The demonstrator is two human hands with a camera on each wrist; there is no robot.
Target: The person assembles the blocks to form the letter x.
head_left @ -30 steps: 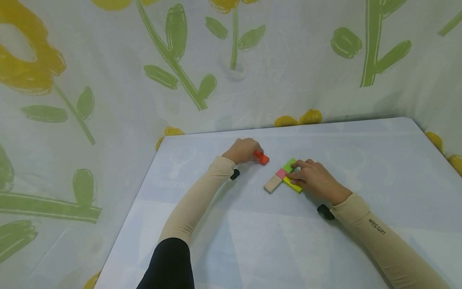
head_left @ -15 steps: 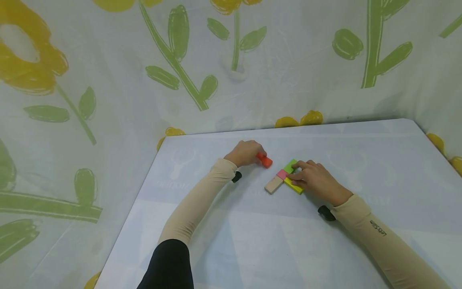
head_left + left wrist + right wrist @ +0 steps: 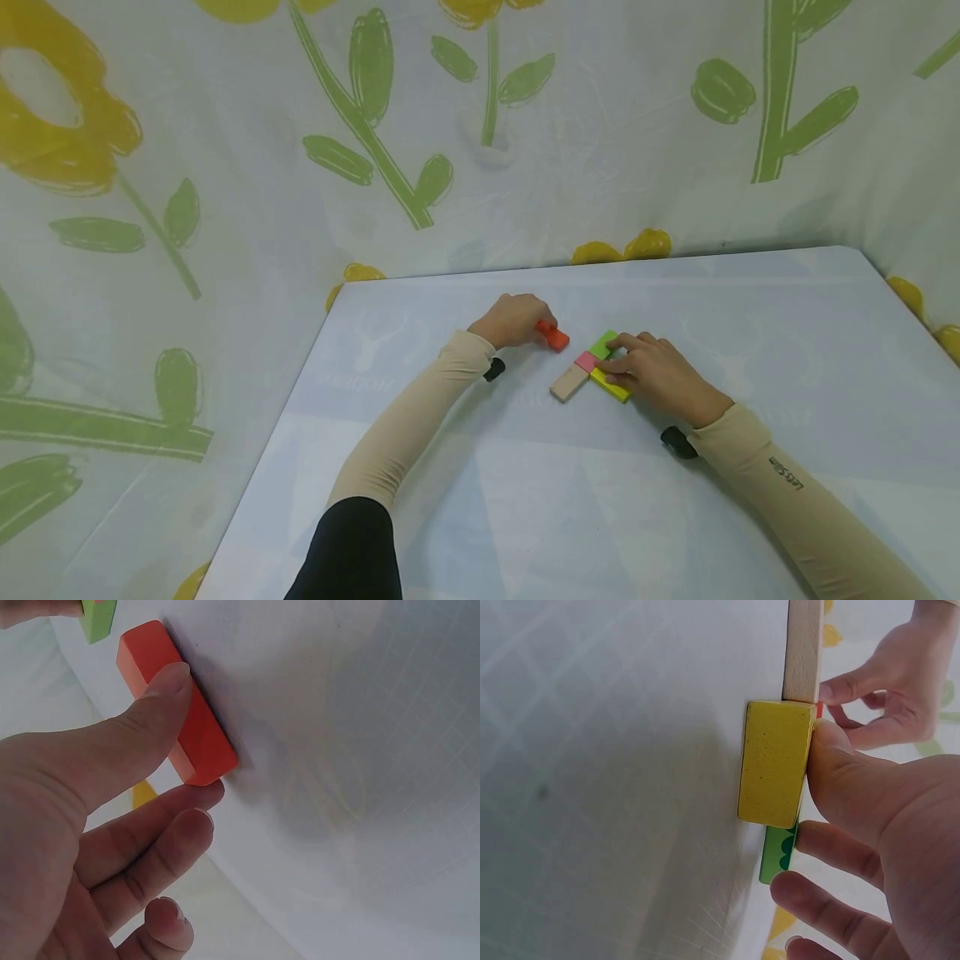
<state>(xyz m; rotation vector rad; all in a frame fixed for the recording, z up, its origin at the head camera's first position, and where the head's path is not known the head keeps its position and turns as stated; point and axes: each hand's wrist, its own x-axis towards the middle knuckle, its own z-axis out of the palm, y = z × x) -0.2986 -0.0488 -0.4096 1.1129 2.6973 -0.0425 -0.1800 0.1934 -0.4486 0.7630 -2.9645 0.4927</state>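
Your left hand [image 3: 513,320] pinches the orange block [image 3: 553,336] between thumb and curled fingers; in the left wrist view the thumb [image 3: 142,727] lies along the block's long side and the fingers sit under its near end. The block lies on the white surface [image 3: 480,500], just left of the cluster of blocks and not touching it.

Your right hand [image 3: 651,373] rests over that cluster, fingers bent. In the right wrist view the thumb [image 3: 840,769] presses the yellow block [image 3: 775,763] on its side, and the other fingers curl round towards its far side, so the hand grips it. The yellow block lies flat on the surface. The green block [image 3: 602,342] lies just beyond it, partly under your fingers. The pink block [image 3: 585,361] touches the green one, and the plain wooden block [image 3: 567,384] runs on from the pink towards you, its end meeting the yellow block's corner.

A cloth printed with flowers [image 3: 480,125] hangs behind the surface.
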